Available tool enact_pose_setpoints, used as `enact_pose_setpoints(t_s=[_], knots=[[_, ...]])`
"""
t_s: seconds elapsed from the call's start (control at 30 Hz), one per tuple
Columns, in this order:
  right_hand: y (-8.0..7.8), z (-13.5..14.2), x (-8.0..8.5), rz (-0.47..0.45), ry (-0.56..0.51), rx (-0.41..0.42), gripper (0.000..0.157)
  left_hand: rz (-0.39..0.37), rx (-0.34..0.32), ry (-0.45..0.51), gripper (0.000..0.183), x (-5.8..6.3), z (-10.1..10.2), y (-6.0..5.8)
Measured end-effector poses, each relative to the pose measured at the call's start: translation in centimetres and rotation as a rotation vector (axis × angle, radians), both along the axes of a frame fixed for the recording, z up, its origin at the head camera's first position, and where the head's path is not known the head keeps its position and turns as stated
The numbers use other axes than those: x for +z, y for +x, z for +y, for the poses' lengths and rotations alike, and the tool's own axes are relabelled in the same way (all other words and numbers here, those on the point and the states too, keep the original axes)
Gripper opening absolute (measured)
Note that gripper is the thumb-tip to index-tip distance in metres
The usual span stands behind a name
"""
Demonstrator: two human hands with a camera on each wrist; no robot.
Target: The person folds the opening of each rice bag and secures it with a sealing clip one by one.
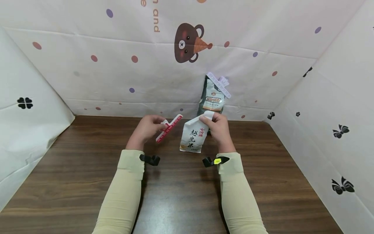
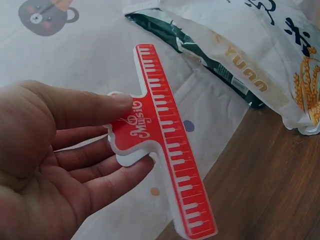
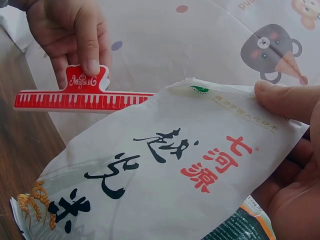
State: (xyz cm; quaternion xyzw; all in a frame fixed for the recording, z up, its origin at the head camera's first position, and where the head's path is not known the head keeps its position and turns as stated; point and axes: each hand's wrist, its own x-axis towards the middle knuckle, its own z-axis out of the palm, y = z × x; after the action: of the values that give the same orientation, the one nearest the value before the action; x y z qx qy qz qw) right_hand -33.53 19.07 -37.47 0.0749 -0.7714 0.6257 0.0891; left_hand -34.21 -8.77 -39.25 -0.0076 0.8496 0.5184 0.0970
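A red clip with a piano-key pattern and the word "Music" (image 2: 165, 115) is pinched between the thumb and fingers of my left hand (image 1: 149, 128). Its long bar slants, and its jaws look closed with nothing between them. My right hand (image 1: 219, 130) grips the top corner of a white rice bag (image 1: 193, 136), thumb on the front and fingers behind. The bag hangs tilted, its black and red lettering facing me. In the right wrist view the clip's right end passes behind the bag's top edge (image 3: 192, 82).
Behind the rice bag, a green KO-KO bag (image 1: 211, 96) leans against the patterned back sheet (image 1: 157, 74). A white clip (image 1: 219, 85) sits across its top. Brown wood tabletop (image 1: 175, 195) lies below, with white sheets (image 1: 321, 107) along both sides.
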Motion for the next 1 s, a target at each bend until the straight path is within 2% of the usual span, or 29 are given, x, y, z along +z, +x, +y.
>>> enact_pose_setpoints(t_s=[0.4, 1.0], knots=[[0.2, 0.0, 0.1, 0.012, 0.001, 0.002, 0.032, 0.093, -0.05, -0.013, 0.033, -0.8, -0.6, -0.1], [0.4, 0.0, 0.3, 0.033, 0.009, 0.038, 0.029, 0.153, -0.105, 0.027, 0.031, -0.7, -1.0, 0.3]])
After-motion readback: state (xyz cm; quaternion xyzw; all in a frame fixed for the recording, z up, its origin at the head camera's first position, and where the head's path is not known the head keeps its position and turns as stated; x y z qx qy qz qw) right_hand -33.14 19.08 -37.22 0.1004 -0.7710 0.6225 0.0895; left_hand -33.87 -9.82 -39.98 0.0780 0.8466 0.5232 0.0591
